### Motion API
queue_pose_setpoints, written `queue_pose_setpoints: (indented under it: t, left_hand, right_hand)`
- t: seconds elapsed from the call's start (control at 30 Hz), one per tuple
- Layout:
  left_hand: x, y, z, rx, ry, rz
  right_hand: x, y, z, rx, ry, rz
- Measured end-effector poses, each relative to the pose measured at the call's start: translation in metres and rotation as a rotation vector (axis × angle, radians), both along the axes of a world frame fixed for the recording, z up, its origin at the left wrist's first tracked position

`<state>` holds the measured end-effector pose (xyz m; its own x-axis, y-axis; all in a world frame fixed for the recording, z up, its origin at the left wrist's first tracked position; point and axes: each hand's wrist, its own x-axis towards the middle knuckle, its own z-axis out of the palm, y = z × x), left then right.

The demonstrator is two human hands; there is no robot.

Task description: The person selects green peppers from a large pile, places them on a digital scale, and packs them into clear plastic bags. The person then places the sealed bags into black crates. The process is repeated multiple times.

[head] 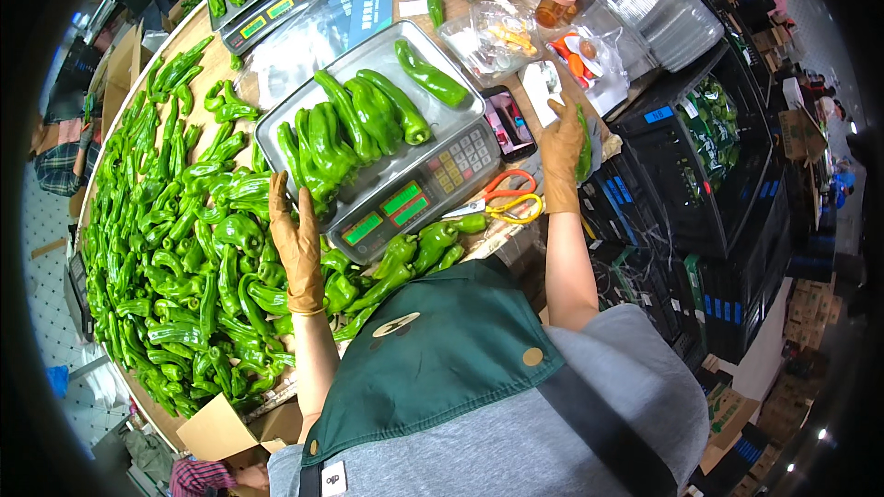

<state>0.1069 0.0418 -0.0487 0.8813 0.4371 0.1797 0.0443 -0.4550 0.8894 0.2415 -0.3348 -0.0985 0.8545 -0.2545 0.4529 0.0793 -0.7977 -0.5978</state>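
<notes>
Green peppers [373,117] lie in a row on the metal tray [442,55] of a digital scale [414,203], with one pepper apart near the tray's upper right corner. My left hand [297,241], in a tan glove, is at the tray's lower left corner, fingers spread beside the nearest peppers; whether it touches them is unclear. On the right, past a phone [509,123], my gloved right hand [563,148] is beside a green pepper [585,145]; its grip on it is partly hidden. Scissors with red and yellow handles [511,197] lie between the scale and that hand.
A large heap of green peppers [200,255] covers the table's left side. Several peppers [414,248] lie below the scale. A second scale [276,7] holds peppers at the top. Clear plastic trays [666,14] and black crates [718,152] stand at right. Another person's striped sleeve [200,476] shows bottom left.
</notes>
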Motion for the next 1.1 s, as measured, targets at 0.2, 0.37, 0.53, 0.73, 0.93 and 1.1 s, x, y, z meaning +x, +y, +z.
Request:
queue_pose_setpoints:
  t: [0.2,0.37,0.53,0.73,0.93,1.1]
  left_hand:
    - [0.004,-0.013,0.008,0.161,0.010,-0.042]
    - [-0.007,-0.013,0.011,0.146,0.014,-0.046]
    - [-0.017,-0.007,0.007,0.034,0.093,-0.027]
    - [-0.018,-0.004,-0.005,-0.037,0.033,-0.017]
    - [-0.033,0.011,-0.021,-0.185,0.048,0.091]
    - [-0.032,0.005,-0.024,-0.195,0.057,0.009]
  right_hand:
    - [0.001,0.128,0.044,-0.142,-0.039,0.430]
    - [0.024,0.152,0.022,-0.223,-0.150,0.358]
    - [0.015,0.156,0.022,-0.080,-0.240,0.491]
    - [0.007,0.118,0.037,0.136,-0.252,0.486]
    - [-0.014,-0.026,-0.063,0.017,0.138,-0.003]
    - [-0.043,-0.034,-0.080,-0.176,0.060,0.190]
